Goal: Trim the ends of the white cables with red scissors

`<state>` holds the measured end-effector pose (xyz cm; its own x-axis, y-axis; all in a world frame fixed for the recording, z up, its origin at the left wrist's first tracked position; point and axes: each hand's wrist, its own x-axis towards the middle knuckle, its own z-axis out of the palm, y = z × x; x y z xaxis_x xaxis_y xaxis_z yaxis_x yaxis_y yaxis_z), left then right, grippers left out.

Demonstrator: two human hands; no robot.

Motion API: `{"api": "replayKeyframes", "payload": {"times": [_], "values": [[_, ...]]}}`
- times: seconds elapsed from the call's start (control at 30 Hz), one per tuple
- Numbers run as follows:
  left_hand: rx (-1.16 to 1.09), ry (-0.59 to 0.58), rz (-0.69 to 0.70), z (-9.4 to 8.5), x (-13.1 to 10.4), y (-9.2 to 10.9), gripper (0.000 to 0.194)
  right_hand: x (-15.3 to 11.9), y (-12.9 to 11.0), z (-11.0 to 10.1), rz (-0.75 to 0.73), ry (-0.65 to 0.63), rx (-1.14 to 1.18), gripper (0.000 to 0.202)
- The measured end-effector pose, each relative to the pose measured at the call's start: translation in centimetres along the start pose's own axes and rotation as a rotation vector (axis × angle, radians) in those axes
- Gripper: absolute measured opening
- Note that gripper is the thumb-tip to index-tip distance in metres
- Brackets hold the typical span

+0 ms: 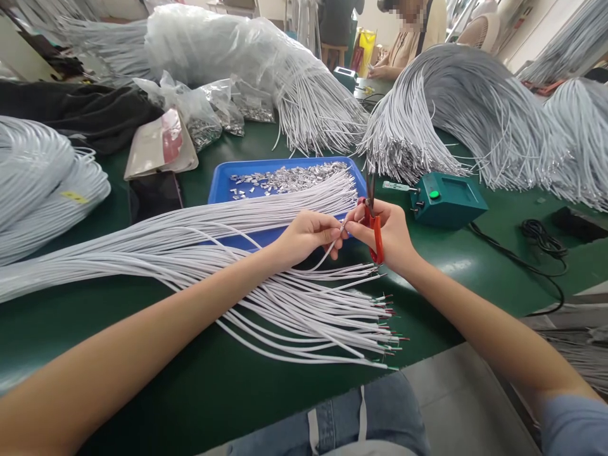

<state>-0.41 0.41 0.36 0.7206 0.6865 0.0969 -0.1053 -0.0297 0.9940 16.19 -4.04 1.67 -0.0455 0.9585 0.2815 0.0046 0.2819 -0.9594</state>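
Note:
My left hand [311, 237] is closed in a pinch on one white cable [325, 254] near its end. My right hand [387, 231] meets it there, its thumb and fingertip pressed at the cable's tip. Red-handled scissors [377, 237] hang in the same right hand, blades pointing up and away. Just beyond my hands, a blue tray [219, 183] holds small metal pieces [289, 177] and the ends of a cable bundle. Below my hands, loose white cables [304, 310] fan out, with thin red and green wires showing at their tips.
A teal device [449, 199] with a green button stands to the right, its black cord [517, 253] trailing off. Large grey cable bundles [470, 95] line the back. At left are a coiled bundle [42, 183], a dark phone [154, 196] and plastic bags [204, 114]. Another person [403, 47] sits behind.

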Motion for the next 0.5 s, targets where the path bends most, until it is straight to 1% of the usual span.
{"api": "replayKeyframes", "payload": {"times": [0.2,0.4,0.5], "values": [[-0.005,-0.019,-0.028,0.06,-0.14,0.24,0.04,-0.11,-0.26,0.09,-0.03,0.009,-0.053,0.018],[-0.042,-0.055,-0.031,0.05,0.03,0.19,0.033,-0.29,-0.2,-0.04,-0.075,0.004,-0.113,0.021],[-0.059,-0.043,-0.036,0.18,0.12,0.27,0.031,-0.34,0.0,-0.14,-0.114,0.003,-0.151,0.023]]}}
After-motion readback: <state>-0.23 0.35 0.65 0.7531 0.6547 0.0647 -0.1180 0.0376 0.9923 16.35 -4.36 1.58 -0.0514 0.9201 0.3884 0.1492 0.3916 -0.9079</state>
